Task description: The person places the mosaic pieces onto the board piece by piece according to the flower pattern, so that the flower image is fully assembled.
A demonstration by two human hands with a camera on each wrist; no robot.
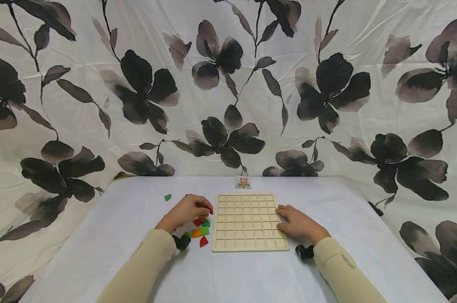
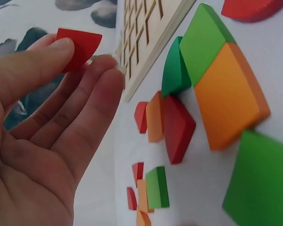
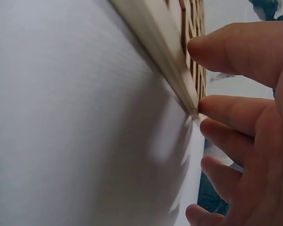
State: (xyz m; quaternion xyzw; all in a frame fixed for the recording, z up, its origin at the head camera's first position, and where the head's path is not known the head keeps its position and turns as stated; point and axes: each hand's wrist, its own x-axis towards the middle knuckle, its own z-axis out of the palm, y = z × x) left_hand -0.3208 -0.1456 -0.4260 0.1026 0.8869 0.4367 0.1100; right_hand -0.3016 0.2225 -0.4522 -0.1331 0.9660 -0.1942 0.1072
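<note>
My left hand (image 1: 185,210) pinches a red quarter-circle block (image 2: 80,47) between thumb and fingers, just off the left edge of a wooden grid board (image 1: 247,222). The board's square cells show no blocks. On the right edge of the board rest the fingertips of my right hand (image 1: 302,224), fingers loosely extended. Under and beside the left hand lie loose blocks: an orange square (image 2: 231,99), a light green square (image 2: 205,44), a dark green piece (image 2: 175,68) and a red piece (image 2: 178,129). Some of them are hidden from the head camera by that hand.
A small card with a coloured pattern (image 1: 243,182) lies behind the board. One green block (image 1: 168,197) sits apart at the back left, and a red one (image 1: 203,241) nearer the front. White cloth covers the table (image 1: 251,277); a floral curtain (image 1: 228,84) hangs behind.
</note>
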